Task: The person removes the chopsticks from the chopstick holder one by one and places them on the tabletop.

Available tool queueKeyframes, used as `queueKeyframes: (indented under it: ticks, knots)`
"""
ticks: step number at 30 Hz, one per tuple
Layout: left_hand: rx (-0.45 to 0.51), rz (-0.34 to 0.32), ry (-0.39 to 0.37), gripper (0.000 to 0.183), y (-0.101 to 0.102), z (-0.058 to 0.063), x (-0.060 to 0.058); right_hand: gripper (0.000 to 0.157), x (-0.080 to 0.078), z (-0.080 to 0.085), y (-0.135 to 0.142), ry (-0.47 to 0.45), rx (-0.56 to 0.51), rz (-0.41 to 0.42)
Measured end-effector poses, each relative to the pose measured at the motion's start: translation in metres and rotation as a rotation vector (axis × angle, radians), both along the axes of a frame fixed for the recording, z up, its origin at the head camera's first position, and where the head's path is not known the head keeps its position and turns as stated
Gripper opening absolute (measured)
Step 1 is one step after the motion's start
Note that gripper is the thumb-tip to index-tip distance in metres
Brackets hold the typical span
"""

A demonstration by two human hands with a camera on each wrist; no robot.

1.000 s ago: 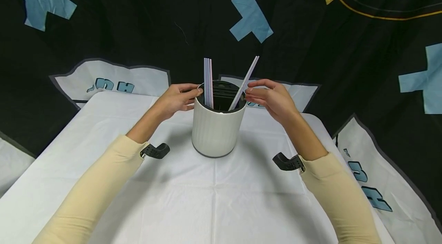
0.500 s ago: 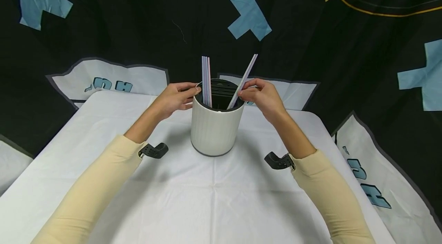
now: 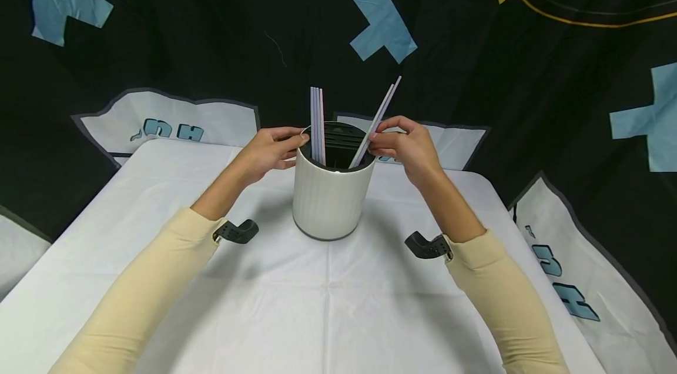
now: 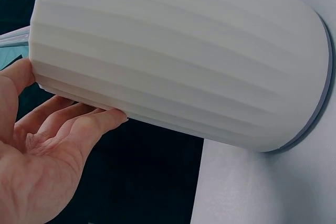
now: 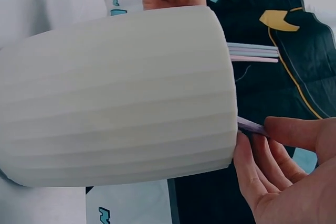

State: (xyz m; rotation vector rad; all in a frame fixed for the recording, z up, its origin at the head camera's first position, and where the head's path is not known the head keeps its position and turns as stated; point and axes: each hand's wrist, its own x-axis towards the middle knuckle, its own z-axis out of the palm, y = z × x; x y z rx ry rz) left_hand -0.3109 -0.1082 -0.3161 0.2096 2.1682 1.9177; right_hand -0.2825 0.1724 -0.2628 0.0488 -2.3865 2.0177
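A white ribbed utensil holder (image 3: 330,203) with a black slotted insert (image 3: 341,134) stands upright on the table. My left hand (image 3: 268,153) grips its left side at the rim, thumb on top and the other fingers along the outer wall. Several thin pastel chopsticks (image 3: 317,121) stand together at the left of the opening. At the right, two pale lilac chopsticks (image 3: 378,115) lean outward, one reaching higher than the other. My right hand (image 3: 409,144) pinches a chopstick there between thumb and fingers, just above the rim. Their lower ends are hidden inside the holder.
A white cloth covers the table (image 3: 328,315). Behind it hangs a black backdrop (image 3: 211,50) with blue and yellow patches. Each wrist carries a black camera mount, the left mount (image 3: 237,231) and the right mount (image 3: 427,246).
My right hand has come in from the right, taken hold at the leaning chopsticks, and raised one slightly above the other. My left hand keeps its place on the holder.
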Motion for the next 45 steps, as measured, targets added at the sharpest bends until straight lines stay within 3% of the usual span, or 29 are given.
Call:
queueKeyframes:
  ticks: [12,26,35,40,45]
  knots:
    - [-0.001,-0.004,-0.002,0.057,0.001,0.001,0.001,0.025,0.003,0.012,0.008,0.027,-0.061,-0.024]
    - [-0.016,-0.007,0.000,0.057,-0.001,0.001,0.001,0.021,0.005,0.024,0.020,0.038,-0.169,-0.057]
    - [-0.026,-0.006,0.012,0.057,-0.001,0.001,0.002,0.020,0.007,0.030,0.035,0.007,-0.325,-0.084]
    - [-0.034,-0.008,0.017,0.057,-0.001,0.001,0.002,0.013,0.009,0.033,0.046,0.036,-0.457,-0.100]
    - [-0.028,-0.004,0.011,0.057,-0.001,0.002,0.002,0.012,0.009,0.035,0.059,0.049,-0.509,-0.142]
